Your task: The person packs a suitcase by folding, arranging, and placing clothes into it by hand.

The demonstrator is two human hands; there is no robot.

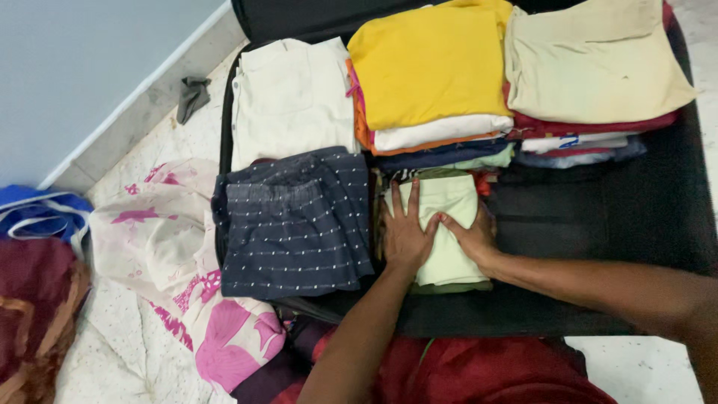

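Both hands flat, fingers spread, gripping nothing: left hand & right hand press on folded green cloth in black suitcase, btwn navy dotted shorts & bare lining, yellow stack behind.

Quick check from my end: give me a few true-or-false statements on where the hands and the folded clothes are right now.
1. Both hands press on the pale green folded garment. True: left hand, right hand.
2. The yellow garment tops the middle stack. True.
3. The navy dotted garment lies right of the hands. False: it lies left of them.
4. The small grey cloth sits inside the black suitcase. False: it lies on the floor by the wall.
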